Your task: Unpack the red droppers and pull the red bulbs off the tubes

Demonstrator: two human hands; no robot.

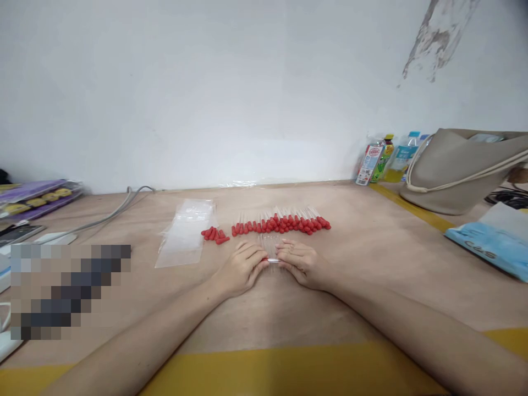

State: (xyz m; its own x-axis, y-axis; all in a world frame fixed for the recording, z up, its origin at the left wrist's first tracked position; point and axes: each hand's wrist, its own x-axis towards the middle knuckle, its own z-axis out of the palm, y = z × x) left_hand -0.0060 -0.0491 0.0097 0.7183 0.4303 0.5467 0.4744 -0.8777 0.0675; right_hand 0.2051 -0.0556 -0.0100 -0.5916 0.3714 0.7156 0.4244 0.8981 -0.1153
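Both of my hands pinch a small clear plastic bag (270,246) at the middle of the table. My left hand (243,268) has its fingers closed on the bag's left side, where a bit of red shows at the fingertips. On the right side, the fingers of my right hand (304,264) are closed as well. A shiny straight edge runs between the two thumbs; what lies inside the bag is hard to make out. Just behind is a long row of thin clear sticks with red bulb ends (284,223). A smaller group of red bulb-ended pieces (213,235) lies left of it.
Flat clear plastic bags (186,234) are stacked on the left. Bottles and a carton (368,164) stand by the wall at right, near a grey bag (457,176) and a blue packet (490,247). At far left are purple packages (39,198) and a cable (111,213).
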